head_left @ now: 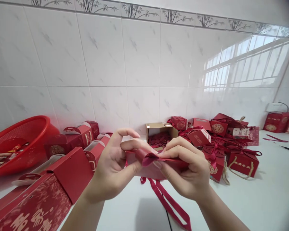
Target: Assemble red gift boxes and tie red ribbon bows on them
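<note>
A small red box (pixel 149 172) is raised over the white table in the middle of the view, held between both hands. My left hand (pixel 119 165) is closed on its left side, with thumb and fingers at a folded red ribbon loop (pixel 146 157). On the right, the fingers and thumb of my right hand (pixel 186 166) pinch the box's upper edge beside the loop. A long dark red ribbon (pixel 170 202) hangs below the box toward the table. The fingers partly hide the box.
A red plastic basket (pixel 42 136) stands at the left, near large red boxes (pixel 72 175). Behind the hands is an open cardboard box (pixel 173 130). Piled red gift boxes (pixel 243 165) lie at the right. A black pen-like object (pixel 287 148) rests farther right.
</note>
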Available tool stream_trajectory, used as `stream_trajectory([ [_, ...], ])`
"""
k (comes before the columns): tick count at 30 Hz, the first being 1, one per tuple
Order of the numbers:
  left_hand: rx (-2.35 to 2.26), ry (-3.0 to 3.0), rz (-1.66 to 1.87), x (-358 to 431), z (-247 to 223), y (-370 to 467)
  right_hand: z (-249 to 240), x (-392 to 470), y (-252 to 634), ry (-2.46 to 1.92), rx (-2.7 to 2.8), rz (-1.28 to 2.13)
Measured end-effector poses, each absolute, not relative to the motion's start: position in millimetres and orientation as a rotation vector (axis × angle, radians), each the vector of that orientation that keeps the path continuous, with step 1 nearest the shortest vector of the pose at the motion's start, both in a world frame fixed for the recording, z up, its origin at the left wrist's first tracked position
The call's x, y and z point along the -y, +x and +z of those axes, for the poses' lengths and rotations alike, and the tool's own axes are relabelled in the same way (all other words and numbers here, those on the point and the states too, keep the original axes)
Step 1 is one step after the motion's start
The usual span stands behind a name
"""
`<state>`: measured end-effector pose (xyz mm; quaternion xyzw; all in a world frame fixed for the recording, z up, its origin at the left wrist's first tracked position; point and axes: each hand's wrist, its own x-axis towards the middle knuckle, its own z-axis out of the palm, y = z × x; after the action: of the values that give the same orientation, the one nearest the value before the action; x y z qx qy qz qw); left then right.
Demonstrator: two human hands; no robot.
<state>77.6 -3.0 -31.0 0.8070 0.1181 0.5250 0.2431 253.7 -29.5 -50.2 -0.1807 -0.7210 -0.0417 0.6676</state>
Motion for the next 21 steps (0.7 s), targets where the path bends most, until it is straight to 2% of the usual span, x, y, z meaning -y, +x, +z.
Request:
stream_trajectory([
  [4, -0.473, 2.074, 1.469, 4, -30, 82, -51, 26, 250, -0.591, 1.541, 0.101],
  [9, -0.739, 1.852, 1.311, 1, -28, 83, -52, 7, 261, -0.849, 1.672, 0.366],
  [13, -0.860, 1.861, 1.194, -5, -32, 86, -53, -5, 281, -0.952, 1.959, 0.458],
  [16, -0.994, 1.998, 1.174, -14, -33, 82, -53, -10, 299, -1.102, 1.919, 0.582],
  [18, -1.295, 2.108, 1.230, -22, -29, 69, -52, -12, 316, -1.236, 1.685, 0.544],
  [21, -2.146, 2.200, 1.092, -36, -20, 31, -50, -15, 346, -1.303, 1.105, 0.274],
])
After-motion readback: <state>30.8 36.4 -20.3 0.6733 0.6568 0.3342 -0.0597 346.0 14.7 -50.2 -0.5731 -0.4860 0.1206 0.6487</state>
